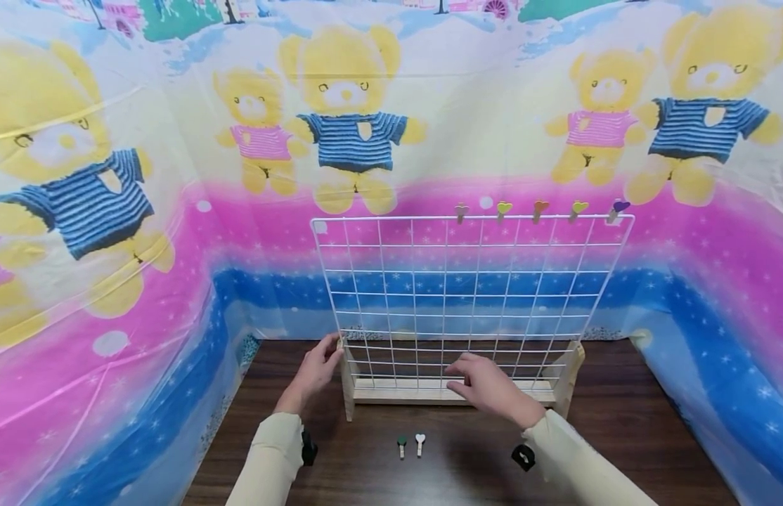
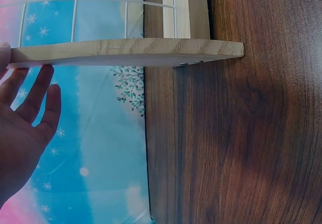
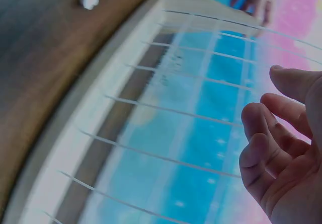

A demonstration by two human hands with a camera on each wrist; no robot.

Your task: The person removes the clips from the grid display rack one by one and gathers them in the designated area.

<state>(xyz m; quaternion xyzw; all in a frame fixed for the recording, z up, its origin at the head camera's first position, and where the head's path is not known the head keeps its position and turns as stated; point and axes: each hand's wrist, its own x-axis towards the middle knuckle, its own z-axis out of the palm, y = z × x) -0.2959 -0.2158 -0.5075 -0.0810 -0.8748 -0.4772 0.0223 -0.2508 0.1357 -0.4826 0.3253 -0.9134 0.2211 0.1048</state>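
Observation:
A white wire grid panel (image 1: 429,292) stands upright in a wooden stand (image 1: 423,400). At the stand's left end, my left hand (image 1: 315,365) holds the upper part of the wooden side piece (image 2: 126,52), thumb on one face and fingers on the other. My right hand (image 1: 489,386) hovers in front of the grid's lower middle; its fingers are loosely bent around nothing. On the table before the stand lie a green heart clothespin (image 1: 401,447) and a white heart clothespin (image 1: 419,445), side by side.
Several heart clothespins, among them an orange one (image 1: 540,209) and a purple one (image 1: 618,209), sit along the right half of the grid's top edge. The dark wood table (image 1: 455,471) meets a bear-printed cloth (image 1: 480,126) at the back and sides.

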